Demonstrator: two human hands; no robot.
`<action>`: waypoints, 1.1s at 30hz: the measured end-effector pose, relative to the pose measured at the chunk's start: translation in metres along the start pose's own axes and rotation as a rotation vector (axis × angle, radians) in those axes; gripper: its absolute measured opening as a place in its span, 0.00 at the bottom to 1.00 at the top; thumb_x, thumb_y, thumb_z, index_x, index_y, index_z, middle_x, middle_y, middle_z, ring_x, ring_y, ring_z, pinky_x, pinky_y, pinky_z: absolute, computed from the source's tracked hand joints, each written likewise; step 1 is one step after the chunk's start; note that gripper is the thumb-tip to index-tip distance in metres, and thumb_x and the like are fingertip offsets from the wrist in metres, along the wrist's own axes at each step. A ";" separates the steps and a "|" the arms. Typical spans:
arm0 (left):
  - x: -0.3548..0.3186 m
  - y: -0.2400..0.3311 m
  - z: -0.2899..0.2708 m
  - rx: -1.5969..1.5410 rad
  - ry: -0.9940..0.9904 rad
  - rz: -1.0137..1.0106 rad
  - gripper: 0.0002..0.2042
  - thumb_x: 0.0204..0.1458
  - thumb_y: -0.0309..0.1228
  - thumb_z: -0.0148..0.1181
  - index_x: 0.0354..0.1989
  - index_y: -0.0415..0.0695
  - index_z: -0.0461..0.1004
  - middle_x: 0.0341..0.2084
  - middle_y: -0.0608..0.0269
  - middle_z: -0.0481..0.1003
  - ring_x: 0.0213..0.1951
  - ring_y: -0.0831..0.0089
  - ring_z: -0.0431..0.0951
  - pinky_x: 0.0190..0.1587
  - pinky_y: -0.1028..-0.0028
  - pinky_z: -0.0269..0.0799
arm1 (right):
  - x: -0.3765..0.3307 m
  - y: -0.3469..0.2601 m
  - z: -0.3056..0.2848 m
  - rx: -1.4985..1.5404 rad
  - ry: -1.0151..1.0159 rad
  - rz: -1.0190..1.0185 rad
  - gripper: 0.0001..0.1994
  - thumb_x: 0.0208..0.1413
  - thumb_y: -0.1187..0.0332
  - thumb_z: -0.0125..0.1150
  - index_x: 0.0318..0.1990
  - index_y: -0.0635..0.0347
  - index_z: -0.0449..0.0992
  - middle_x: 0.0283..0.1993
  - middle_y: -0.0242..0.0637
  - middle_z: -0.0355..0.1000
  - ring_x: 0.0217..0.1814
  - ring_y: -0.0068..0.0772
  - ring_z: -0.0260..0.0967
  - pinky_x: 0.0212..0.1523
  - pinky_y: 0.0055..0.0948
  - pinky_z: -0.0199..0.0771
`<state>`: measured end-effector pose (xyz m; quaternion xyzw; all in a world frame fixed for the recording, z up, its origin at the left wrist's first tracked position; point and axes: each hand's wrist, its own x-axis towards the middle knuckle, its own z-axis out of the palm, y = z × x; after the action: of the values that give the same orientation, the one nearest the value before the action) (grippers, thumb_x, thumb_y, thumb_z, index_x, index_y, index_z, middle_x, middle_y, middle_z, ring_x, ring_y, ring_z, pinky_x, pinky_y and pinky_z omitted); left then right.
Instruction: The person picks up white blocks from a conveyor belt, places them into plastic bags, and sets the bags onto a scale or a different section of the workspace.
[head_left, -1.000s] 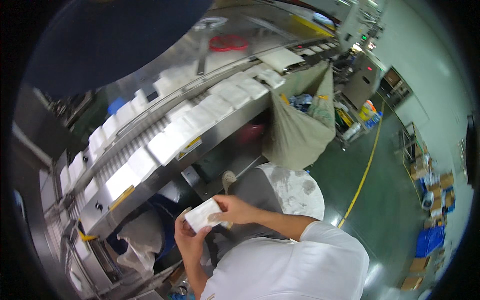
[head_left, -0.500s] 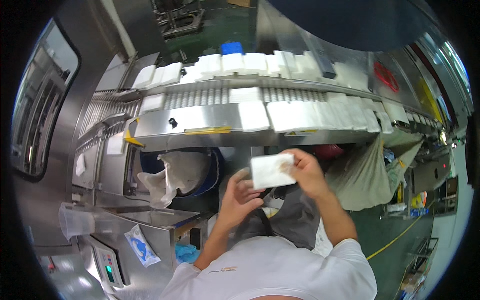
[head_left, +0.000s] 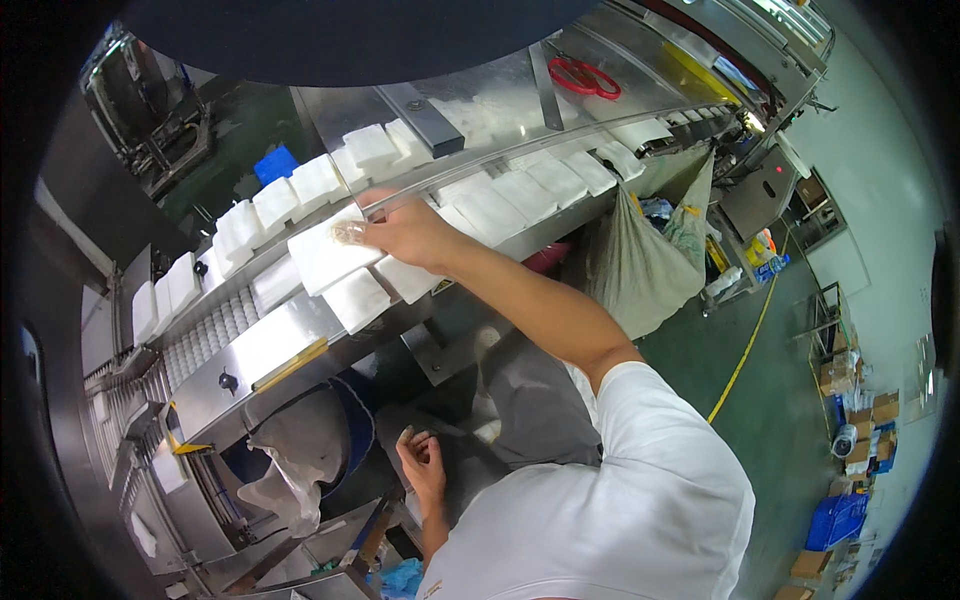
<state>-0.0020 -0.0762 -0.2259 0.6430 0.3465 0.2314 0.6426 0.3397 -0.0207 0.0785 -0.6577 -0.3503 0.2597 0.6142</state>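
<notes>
My right hand [head_left: 408, 232] reaches out over the conveyor, its fingers closed on the edge of a folded white wipe stack [head_left: 322, 258]. A crinkled beige, see-through patch [head_left: 348, 232] shows at the fingertips; what it is I cannot tell. Just below the held stack, another white stack [head_left: 357, 299] lies on the steel ledge, and more stacks [head_left: 505, 205] run along it to the right. Close to my body, my left hand [head_left: 423, 465] hangs low above my grey-trousered lap, fingers loosely curled and apart, with nothing visible in them.
Beyond the roller conveyor [head_left: 212, 335] stands a back row of white stacks [head_left: 275, 203] with a blue block [head_left: 275, 165]. Red-handled scissors [head_left: 585, 77] lie on the far steel top. Below the ledge are a blue bin [head_left: 355, 425] and a hanging cloth sack [head_left: 640, 265].
My view has swung to the right. My right hand has carried the white stack from in front of my body out to the conveyor. My left hand has dropped back from beside it.
</notes>
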 end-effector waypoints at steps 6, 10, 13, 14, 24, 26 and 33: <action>0.001 -0.011 -0.004 -0.005 0.007 0.042 0.19 0.63 0.21 0.60 0.62 0.41 0.68 0.45 0.55 0.81 0.44 0.74 0.81 0.46 0.75 0.78 | 0.056 0.026 -0.036 -0.226 -0.043 0.009 0.11 0.58 0.67 0.70 0.41 0.65 0.80 0.30 0.35 0.75 0.32 0.27 0.75 0.30 0.31 0.79; 0.001 -0.009 -0.004 -0.024 0.016 0.046 0.18 0.63 0.20 0.59 0.62 0.41 0.68 0.43 0.57 0.81 0.42 0.75 0.81 0.45 0.76 0.79 | 0.072 0.018 -0.015 -0.106 -0.055 0.126 0.15 0.60 0.62 0.69 0.36 0.70 0.80 0.35 0.40 0.76 0.35 0.30 0.77 0.36 0.31 0.86; 0.005 -0.006 -0.001 -0.049 0.018 0.055 0.17 0.64 0.21 0.58 0.61 0.40 0.68 0.42 0.57 0.81 0.40 0.76 0.80 0.43 0.77 0.79 | 0.097 0.044 -0.015 -0.154 -0.085 0.207 0.17 0.61 0.61 0.67 0.38 0.72 0.80 0.36 0.46 0.77 0.41 0.39 0.79 0.41 0.37 0.86; 0.004 -0.009 0.000 -0.054 0.034 0.062 0.17 0.65 0.21 0.58 0.61 0.40 0.68 0.42 0.57 0.81 0.40 0.76 0.80 0.43 0.77 0.79 | 0.102 0.048 -0.011 -0.206 -0.103 0.241 0.18 0.62 0.60 0.66 0.38 0.73 0.80 0.36 0.49 0.78 0.42 0.42 0.80 0.42 0.40 0.86; 0.002 -0.023 -0.001 -0.055 0.074 0.053 0.20 0.62 0.23 0.61 0.61 0.39 0.67 0.39 0.56 0.82 0.39 0.74 0.83 0.43 0.74 0.80 | 0.073 0.024 0.001 -0.885 -0.058 -0.188 0.18 0.62 0.57 0.59 0.44 0.67 0.81 0.45 0.57 0.80 0.50 0.59 0.78 0.53 0.48 0.76; 0.002 -0.028 -0.003 -0.052 0.057 0.059 0.20 0.61 0.21 0.61 0.61 0.39 0.67 0.39 0.56 0.82 0.39 0.74 0.83 0.43 0.74 0.80 | 0.085 0.025 0.024 -0.875 -0.216 -0.155 0.22 0.61 0.52 0.60 0.42 0.66 0.84 0.46 0.58 0.80 0.50 0.59 0.78 0.54 0.48 0.76; 0.004 -0.009 -0.002 -0.084 0.074 0.081 0.17 0.64 0.21 0.57 0.61 0.40 0.69 0.41 0.58 0.81 0.38 0.77 0.80 0.42 0.76 0.79 | 0.126 0.081 0.043 -1.055 -0.390 0.117 0.35 0.60 0.37 0.57 0.40 0.69 0.86 0.41 0.55 0.82 0.45 0.55 0.81 0.51 0.50 0.78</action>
<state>-0.0022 -0.0726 -0.2355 0.6200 0.3336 0.2951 0.6459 0.3959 0.1048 0.0045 -0.8338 -0.5026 0.1999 0.1108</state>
